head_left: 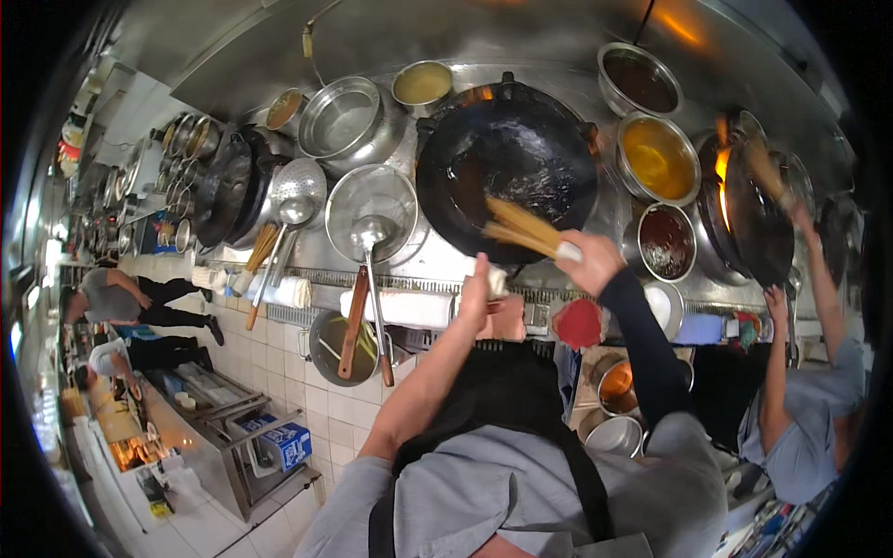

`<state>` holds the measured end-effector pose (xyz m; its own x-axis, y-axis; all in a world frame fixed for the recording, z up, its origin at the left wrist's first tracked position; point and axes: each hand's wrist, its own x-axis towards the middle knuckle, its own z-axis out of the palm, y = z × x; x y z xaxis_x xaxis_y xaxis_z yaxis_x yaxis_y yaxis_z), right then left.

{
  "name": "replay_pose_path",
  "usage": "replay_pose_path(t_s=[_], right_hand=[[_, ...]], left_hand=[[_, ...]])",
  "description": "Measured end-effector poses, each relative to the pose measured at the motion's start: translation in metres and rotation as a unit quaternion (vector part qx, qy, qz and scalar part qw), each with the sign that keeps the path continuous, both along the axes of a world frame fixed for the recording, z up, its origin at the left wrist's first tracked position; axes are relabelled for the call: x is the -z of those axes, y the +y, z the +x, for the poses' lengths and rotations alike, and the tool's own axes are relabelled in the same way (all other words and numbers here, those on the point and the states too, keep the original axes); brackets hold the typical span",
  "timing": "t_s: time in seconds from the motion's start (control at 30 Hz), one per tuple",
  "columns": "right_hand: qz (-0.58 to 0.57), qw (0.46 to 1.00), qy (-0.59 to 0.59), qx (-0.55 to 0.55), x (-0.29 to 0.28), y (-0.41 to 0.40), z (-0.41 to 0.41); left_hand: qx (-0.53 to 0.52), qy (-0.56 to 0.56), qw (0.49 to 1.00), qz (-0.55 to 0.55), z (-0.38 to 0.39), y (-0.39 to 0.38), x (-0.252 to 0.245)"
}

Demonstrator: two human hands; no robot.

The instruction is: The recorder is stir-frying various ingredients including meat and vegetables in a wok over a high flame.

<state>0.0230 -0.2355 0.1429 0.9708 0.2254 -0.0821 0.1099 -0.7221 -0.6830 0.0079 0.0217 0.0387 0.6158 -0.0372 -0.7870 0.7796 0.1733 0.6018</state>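
My right hand (pixel 595 264) grips the white-wrapped end of a bamboo wok brush (pixel 523 227). The bristles fan out over the near side of a large black wok (pixel 481 160), which has a wet, shiny inside with some liquid in it. At the wok's near rim my left hand (pixel 477 298) is closed around a folded white cloth (pixel 495 279); whether it also grips the wok through the cloth is hidden. Left of the wok, a steel ladle (pixel 370 234) rests across a round mesh strainer (pixel 345 202), its handle reaching past the counter's front edge.
Bowls of yellow oil (pixel 656 157) and dark sauce (pixel 668 243) stand right of the wok. A steel pot (pixel 342 118) and a perforated skimmer (pixel 300 185) are on the left. At far right, a co-worker's hand (pixel 776 305) is near another wok (pixel 757 209) with flames beside it.
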Motion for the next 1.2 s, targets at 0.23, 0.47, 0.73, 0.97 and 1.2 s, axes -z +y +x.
replay_pose_path(t_s=[0.23,0.47,0.73,0.97,1.2], right_hand=[[0.129,0.954,-0.108,0.25,0.101,0.107,0.167],[0.004,0.995,0.018,0.096,0.075,0.13,0.095],[0.071,0.995,-0.019,0.061,0.101,0.147,0.071],[0.052,0.962,-0.1,0.248,0.101,0.11,0.164],[-0.185,0.982,0.04,-0.006,0.039,0.078,-0.005]], left_hand=[[-0.135,-0.069,0.987,0.051,0.02,-0.04,0.003],[-0.11,-0.086,0.986,0.087,0.02,-0.003,0.017],[-0.096,-0.071,0.988,0.098,0.026,0.004,0.0],[-0.065,-0.075,0.989,0.111,0.045,0.001,0.017],[-0.078,-0.158,0.962,0.209,0.061,0.058,0.019]])
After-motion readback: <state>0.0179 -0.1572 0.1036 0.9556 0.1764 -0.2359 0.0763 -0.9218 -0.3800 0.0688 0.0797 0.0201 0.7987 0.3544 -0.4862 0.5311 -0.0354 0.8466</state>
